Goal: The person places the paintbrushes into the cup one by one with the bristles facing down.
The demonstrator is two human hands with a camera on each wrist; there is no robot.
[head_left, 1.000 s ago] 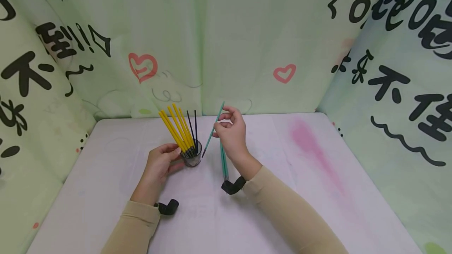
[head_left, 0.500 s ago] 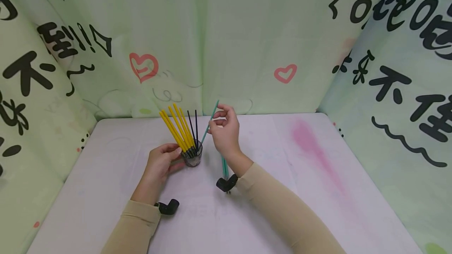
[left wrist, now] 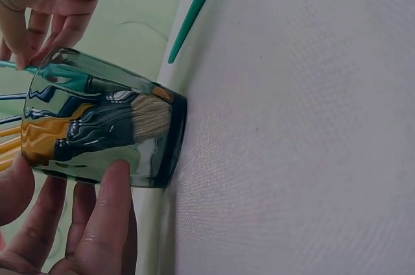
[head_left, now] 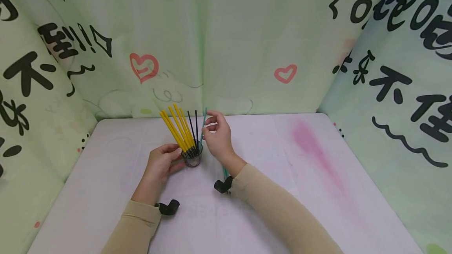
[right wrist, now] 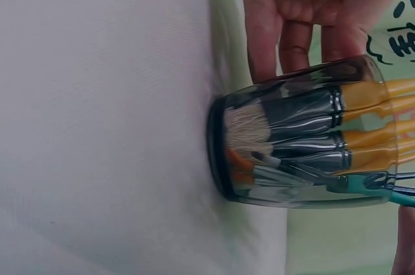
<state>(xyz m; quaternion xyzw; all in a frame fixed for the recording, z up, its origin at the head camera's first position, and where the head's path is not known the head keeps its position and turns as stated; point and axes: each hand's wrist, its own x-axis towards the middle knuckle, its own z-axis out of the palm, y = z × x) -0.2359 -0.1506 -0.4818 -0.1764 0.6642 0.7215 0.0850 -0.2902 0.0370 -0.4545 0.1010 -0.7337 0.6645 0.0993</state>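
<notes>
A clear glass cup stands upright on the table, with my left hand gripping its left side, thumb near the rim. Several yellow-handled paintbrushes and two thin dark-handled ones lean in it, bristles down. Between thumb and fingers my right hand pinches a teal paintbrush at the cup's right rim. Through the glass in the right wrist view, the teal paintbrush has its bristle end inside, beside the yellow brushes' pale bristles.
More teal paintbrushes lie on the white-covered table, partly hidden under the right wrist. Black wrist cameras sit on both wrists. A pale green curtain with hearts and lettering surrounds the table's back and sides.
My right hand has moved left and slightly down, bringing the teal paintbrush from beside the cup to inside it, now nearly upright. My left hand and the cup have stayed put.
</notes>
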